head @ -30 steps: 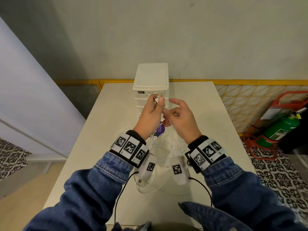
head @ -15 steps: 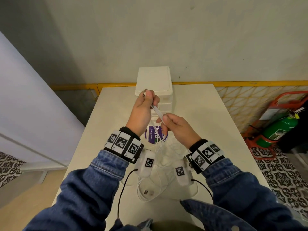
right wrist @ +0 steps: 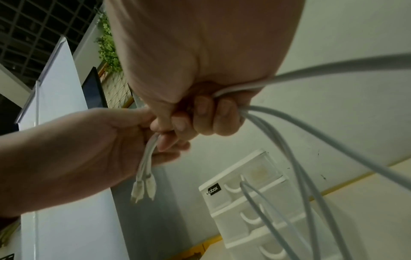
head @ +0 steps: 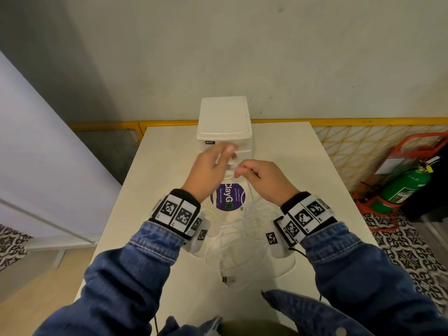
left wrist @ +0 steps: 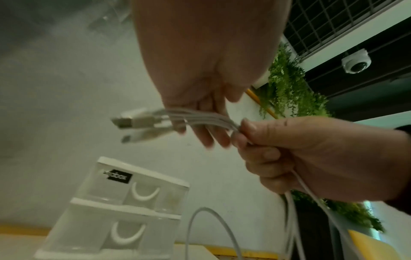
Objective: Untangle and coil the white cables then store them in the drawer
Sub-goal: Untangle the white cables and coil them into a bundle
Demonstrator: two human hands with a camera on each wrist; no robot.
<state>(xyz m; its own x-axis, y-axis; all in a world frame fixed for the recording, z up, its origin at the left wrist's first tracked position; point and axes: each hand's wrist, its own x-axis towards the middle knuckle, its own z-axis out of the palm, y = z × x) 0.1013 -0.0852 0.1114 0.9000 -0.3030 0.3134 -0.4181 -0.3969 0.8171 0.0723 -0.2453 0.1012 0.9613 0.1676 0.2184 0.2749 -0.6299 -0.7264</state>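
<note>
Both hands are raised above the cream counter (head: 169, 166) before the white plastic drawer unit (head: 224, 117). The right hand (head: 264, 180) fists the thin white cables (left wrist: 209, 119); the left hand (head: 208, 170), fingers fairly straight, pinches their plug ends, the rest trailing to the counter.

The drawer unit (head: 224, 122) stands at the table's (head: 303, 161) far edge, both hands (head: 208, 170) (head: 264, 180) raised side by side before it, cables (head: 232, 246) lying on the table beneath them.
</note>
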